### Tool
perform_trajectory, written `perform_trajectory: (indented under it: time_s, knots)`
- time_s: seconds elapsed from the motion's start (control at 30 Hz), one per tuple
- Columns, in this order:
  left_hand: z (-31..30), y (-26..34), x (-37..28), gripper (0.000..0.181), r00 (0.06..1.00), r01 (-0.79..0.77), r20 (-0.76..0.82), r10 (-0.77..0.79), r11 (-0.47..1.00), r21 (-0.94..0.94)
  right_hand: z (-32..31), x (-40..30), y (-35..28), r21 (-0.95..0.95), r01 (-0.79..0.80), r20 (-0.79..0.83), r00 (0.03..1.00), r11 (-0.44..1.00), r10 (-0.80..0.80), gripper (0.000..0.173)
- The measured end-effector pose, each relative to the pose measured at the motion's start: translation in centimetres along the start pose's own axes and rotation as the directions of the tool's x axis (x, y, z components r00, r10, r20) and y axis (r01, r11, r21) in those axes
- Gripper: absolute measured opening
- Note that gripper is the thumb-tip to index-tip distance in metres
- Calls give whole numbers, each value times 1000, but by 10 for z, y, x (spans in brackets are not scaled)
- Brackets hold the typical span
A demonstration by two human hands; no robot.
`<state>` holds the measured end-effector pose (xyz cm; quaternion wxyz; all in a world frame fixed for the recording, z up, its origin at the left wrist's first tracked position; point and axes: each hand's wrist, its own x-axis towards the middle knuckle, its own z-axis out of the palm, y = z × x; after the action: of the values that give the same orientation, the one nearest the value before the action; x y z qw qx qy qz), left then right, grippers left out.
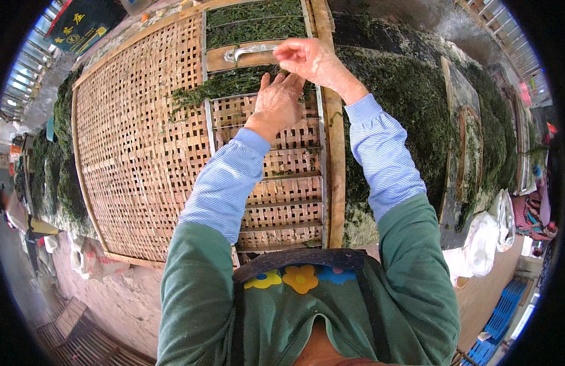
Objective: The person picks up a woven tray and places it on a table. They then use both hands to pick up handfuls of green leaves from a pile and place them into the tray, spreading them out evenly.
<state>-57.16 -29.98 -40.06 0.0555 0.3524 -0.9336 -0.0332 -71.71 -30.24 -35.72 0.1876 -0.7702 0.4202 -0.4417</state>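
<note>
My left hand [280, 103] lies palm down, fingers slightly spread, at the lower edge of a strip of dark green, stringy plant matter [236, 82]. Just above it, my right hand [312, 59] has its fingers curled, near the right end of a metal handle [255, 49]. Whether it pinches anything is hidden. The handle is fixed to a wooden bar [216, 59] lying across a ladder-like metal frame [323, 196]. Green matter also fills the upper slots; the lower slots show the woven bamboo tray [140, 137] beneath. Some strands spill past the frame's left side.
Heaped green plant matter [397, 100] lies right of the tray, with a board [447, 151] among it. More heaps [71, 178] are at left. White plastic bags [484, 242] hang at right, near blue slatted plastic [497, 320]. A person [14, 210] is at far left.
</note>
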Motion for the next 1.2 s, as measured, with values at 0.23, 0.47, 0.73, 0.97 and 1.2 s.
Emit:
perform_trajectory:
  time_s: [0.23,0.47,0.73,0.97,1.2]
  knots:
    - [-7,-50,-10,38,944,227,-129,-304,882,-413,16,-29,3,-750,81,185,978,656,91,32]
    - [-9,-76,-36,28,886,42,-425,-182,947,-319,15,-63,-15,-819,-61,33,987,570,154,49]
    - [10,-78,-57,64,958,239,-181,-221,968,83,15,-43,12,-704,23,352,879,710,321,12]
    - [-37,-127,-60,36,859,228,-92,-504,538,-811,43,-23,7,-740,-188,3,960,646,282,30]
    - [-8,-157,-98,67,865,411,-88,-494,799,-439,78,-12,-35,-831,-54,158,931,554,329,40]
